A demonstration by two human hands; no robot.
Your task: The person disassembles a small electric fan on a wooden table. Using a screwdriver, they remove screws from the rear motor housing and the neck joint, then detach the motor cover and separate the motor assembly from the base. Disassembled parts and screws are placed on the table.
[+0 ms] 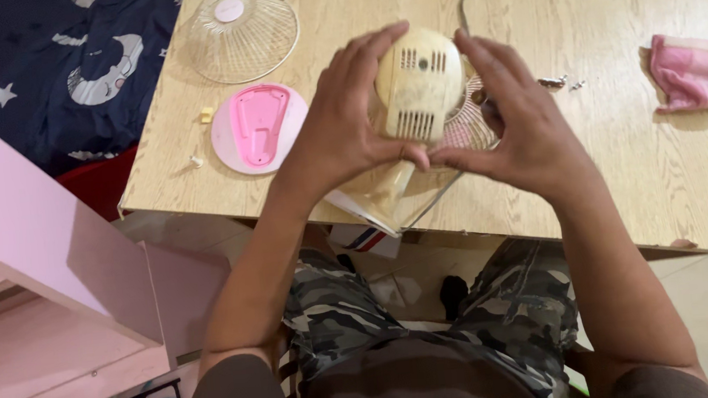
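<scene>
we see the left hand (340,132) and right hand (527,128) with fingers curled around the cream fan motor housing (417,84) above the desk (625,175), pink base plate (259,128) at nine o'clock.

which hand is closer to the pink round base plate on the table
Left. The left hand grips the cream motor housing just right of the pink base plate; the right hand holds the housing's far side, farther away.
</scene>
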